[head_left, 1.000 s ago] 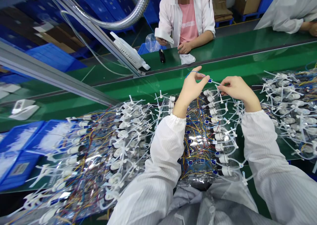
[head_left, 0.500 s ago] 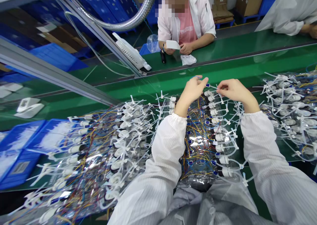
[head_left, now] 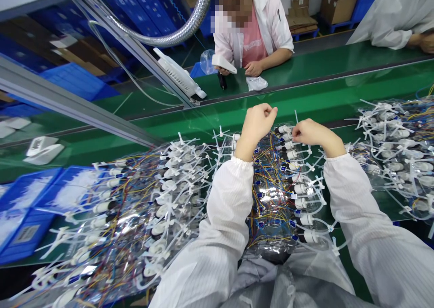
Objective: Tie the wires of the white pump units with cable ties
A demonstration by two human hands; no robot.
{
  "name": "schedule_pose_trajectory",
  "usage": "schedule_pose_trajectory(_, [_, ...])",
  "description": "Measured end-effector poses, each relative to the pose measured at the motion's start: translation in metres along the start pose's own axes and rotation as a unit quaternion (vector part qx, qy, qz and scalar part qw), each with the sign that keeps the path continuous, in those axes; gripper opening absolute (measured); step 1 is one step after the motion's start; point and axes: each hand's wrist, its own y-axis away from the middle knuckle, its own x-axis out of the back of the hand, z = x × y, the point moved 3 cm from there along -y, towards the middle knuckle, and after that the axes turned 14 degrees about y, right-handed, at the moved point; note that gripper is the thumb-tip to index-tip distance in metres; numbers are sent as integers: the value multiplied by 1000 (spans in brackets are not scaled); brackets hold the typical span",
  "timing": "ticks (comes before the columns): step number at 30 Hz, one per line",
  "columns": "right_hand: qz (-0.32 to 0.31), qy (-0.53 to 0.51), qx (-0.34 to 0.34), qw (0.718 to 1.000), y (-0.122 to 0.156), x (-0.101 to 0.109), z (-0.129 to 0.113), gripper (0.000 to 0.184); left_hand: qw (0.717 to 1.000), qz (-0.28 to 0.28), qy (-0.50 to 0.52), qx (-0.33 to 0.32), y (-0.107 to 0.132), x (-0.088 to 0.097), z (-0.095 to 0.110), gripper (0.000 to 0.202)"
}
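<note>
My left hand [head_left: 257,121] is curled into a closed fist at the far end of the clear tray of wired parts [head_left: 281,195]; what its fingers pinch is hidden. My right hand [head_left: 310,133] is closed too, fingertips pressed down on a small white-capped part [head_left: 284,129] and a thin white tube [head_left: 296,116] at the tray's far row. The tray holds rows of small white-and-black cylinders with blue connectors and yellow, red and blue wires. Both my sleeves are white.
Heaps of the same wired parts lie at left [head_left: 135,208] and right [head_left: 396,149] on the green belt [head_left: 322,100]. Blue bins [head_left: 30,204] stand at left. A metal rail [head_left: 84,111] and lamp [head_left: 178,73] cross behind. A person [head_left: 251,36] sits opposite holding a white device [head_left: 224,63].
Both my hands came down and closer to the tray's far row. The blue connector and wire held between them are no longer visible; my left hand closed into a fist.
</note>
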Motion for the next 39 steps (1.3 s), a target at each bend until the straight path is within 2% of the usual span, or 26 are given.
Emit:
schedule_pose_trajectory(3, [-45,-39,41,997,9,6,6,32,995,-89,11,-44,1,-13,-9,18])
schedule_pose_trajectory(6, [-40,-66,50,996,17,17,14,48,982,-175,-11,-62,4,-34,-24,30])
schedule_pose_trajectory(9, [54,-104,13,993,20,26,20,42,969,-235,-59,-49,10,-59,-37,38])
schedule_pose_trajectory(11, [137,-126,-35,982,19,30,24,37,966,-239,-97,-28,14,-70,-42,37])
schedule_pose_trajectory(13, [189,-135,-72,970,17,29,27,33,968,-223,-115,-16,16,-76,-44,29])
schedule_pose_trajectory(16, [205,-141,-92,964,11,23,28,29,977,-188,-97,-14,14,-75,-46,18])
schedule_pose_trajectory(19, [229,-141,-109,957,4,19,24,32,991,-120,-51,-24,7,-64,-46,18])
schedule_pose_trajectory(22, [260,-142,-104,949,1,20,13,39,997,-43,17,-66,2,-49,-37,17])
schedule_pose_trajectory(24, [256,-179,-81,947,2,23,4,41,992,-26,60,-108,1,-40,-24,15])
schedule_pose_trajectory(28, [221,-279,-63,932,11,32,-10,63,980,-47,115,-156,2,-30,0,26])
schedule_pose_trajectory(31, [251,-316,-79,911,21,43,-12,70,974,-56,163,-145,3,-30,4,32])
schedule_pose_trajectory(34, [317,-349,-97,877,32,55,-9,68,972,-69,206,-88,2,-32,-6,37])
schedule_pose_trajectory(37, [367,-400,-109,833,43,65,-5,62,964,-150,221,-5,2,-36,-23,42])
schedule_pose_trajectory(39, [389,-419,-115,812,48,69,0,62,957,-203,207,32,3,-37,-32,36])
